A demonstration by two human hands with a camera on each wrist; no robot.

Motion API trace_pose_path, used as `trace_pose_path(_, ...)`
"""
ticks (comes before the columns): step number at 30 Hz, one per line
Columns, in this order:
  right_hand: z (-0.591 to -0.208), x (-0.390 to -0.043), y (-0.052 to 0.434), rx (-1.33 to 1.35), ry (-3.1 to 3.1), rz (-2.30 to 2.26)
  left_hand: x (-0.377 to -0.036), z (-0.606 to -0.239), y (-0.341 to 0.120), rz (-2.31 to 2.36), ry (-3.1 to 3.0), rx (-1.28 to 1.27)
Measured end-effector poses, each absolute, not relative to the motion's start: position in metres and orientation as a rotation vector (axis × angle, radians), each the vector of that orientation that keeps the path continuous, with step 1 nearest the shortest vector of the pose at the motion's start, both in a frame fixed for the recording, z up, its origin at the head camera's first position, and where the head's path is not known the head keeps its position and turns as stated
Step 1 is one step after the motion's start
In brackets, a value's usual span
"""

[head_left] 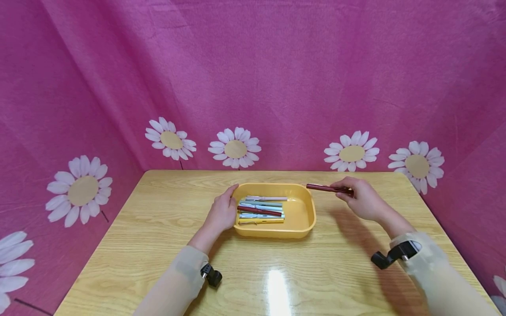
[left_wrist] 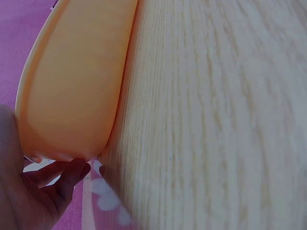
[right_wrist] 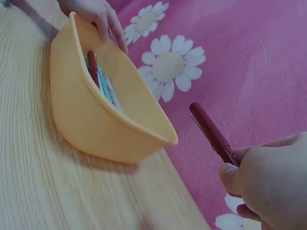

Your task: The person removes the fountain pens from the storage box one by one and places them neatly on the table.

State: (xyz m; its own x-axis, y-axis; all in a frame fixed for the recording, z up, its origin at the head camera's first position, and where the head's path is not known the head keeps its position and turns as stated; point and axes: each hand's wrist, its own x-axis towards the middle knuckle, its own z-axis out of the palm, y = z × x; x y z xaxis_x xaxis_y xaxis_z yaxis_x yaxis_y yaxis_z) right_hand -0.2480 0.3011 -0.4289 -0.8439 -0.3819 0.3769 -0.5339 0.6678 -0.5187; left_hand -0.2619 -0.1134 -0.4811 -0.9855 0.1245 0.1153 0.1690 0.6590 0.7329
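- Nearest thing is the wooden table [head_left: 166, 263], with a shiny glare patch on the near side, so it looks slick. My guess is the tray could skate around on it if it gets bumped.
- A bit further in, the left hand [head_left: 222, 213] sits against the left end of the yellow tray [head_left: 302, 226]. From the left wrist view the fingers [left_wrist: 57, 175] curl round the tray's edge, so I'd call that a light hold on the rim, not a hard clamp. If it lets up, a knock from the right could shove the tray left.
- Inside the tray is a stack of pens [head_left: 261, 208] lying left to right, crowded toward the left half, with the right part of the floor bare. One more landing on the pile could roll off or nudge the others.
- Further back and to the right, the right hand [head_left: 363, 199] pinches a dark red pen [head_left: 328, 188] by its right end, fingers closed on it. The pen is held roughly level in the air, tip pointing left, just past the tray's far right corner and not touching it.
- With that end-only pinch, the long free part could droop or swing, clip the rim, or slip out and drop on the table outside the tray.
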Motion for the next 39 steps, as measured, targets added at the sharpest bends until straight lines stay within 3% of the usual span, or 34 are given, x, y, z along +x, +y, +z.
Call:
trace_pose_path(16, -0.445, -0.247, 0.324, 0.605, -2.748, 0.944, -0.260, -0.482, -0.113, -1.253, -2.822, -0.235)
trace_pose_path(39, -0.496, -0.257, 0.328, 0.525, -2.841, 1.005, -0.261, -0.480, -0.112, -1.233, -2.827, -0.251)
